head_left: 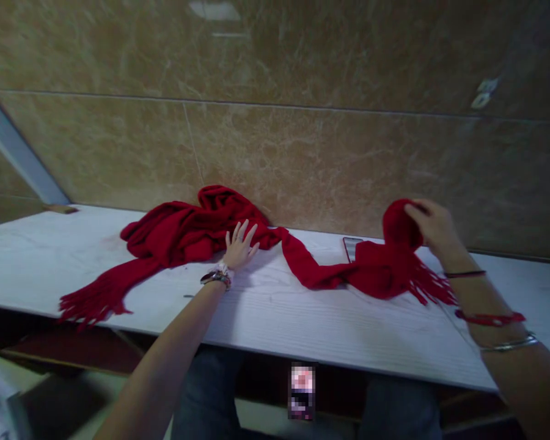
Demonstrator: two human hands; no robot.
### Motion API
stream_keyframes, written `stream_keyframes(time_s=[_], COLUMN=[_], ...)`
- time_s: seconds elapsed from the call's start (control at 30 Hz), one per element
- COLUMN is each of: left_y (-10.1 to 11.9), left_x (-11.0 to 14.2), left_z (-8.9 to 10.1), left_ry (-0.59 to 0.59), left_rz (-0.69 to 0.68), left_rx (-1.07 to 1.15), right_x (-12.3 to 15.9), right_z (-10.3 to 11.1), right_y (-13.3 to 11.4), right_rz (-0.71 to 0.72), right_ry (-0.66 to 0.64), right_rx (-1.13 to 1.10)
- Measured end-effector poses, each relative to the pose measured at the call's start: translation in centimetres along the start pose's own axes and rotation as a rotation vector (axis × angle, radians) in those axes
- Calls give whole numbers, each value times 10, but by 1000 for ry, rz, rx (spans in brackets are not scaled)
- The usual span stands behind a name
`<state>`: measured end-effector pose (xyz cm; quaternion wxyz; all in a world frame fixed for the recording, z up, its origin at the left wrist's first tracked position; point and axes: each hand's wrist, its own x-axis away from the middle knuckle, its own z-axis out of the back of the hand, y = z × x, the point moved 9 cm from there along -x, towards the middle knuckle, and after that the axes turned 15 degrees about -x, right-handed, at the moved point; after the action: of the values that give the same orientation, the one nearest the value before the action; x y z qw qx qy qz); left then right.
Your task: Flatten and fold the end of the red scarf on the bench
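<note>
A long red scarf (178, 229) with fringed ends lies across the white table. Its larger part is heaped at the left, and a narrow twisted stretch runs to the right. My left hand (241, 247) rests with fingers spread at the right front edge of the heap. At the far side of the right end, my right hand (435, 226) grips a raised, rounded fold of the scarf between thumb and fingers. Fringe hangs down just below that hand. A phone (352, 245) lies partly covered behind the right stretch.
The white table (275, 318) is long and narrow, backed by a brown marbled wall (275, 153). A wall socket (483, 95) is at upper right. A small brown piece (60, 209) lies at the table's far left. My legs are under the front edge.
</note>
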<state>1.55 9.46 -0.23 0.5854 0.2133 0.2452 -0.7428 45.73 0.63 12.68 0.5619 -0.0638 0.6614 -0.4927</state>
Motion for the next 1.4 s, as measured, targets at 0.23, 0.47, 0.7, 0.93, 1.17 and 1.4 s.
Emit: stream_keyframes(time_s=[0.23, 0.47, 0.7, 0.93, 1.17, 1.4], left_y=[107, 112, 120, 141, 95, 133], left_x=[-13, 5, 8, 15, 6, 16], left_z=[-27, -40, -19, 9, -18, -12], left_ry=[-195, -369, -318, -357, -296, -438], left_rz=[-318, -412, -408, -318, -75, -307], left_rx=[191, 219, 357, 713, 196, 410], right_x=[115, 183, 139, 112, 149, 155], right_z=[-148, -190, -159, -124, -158, -160], right_y=[-5, 5, -10, 2, -2, -13], right_rz=[290, 424, 369, 356, 527, 531], right_ry=[-837, -1134, -744, -488, -874, -896], right_rx=[202, 260, 8, 111, 152, 150])
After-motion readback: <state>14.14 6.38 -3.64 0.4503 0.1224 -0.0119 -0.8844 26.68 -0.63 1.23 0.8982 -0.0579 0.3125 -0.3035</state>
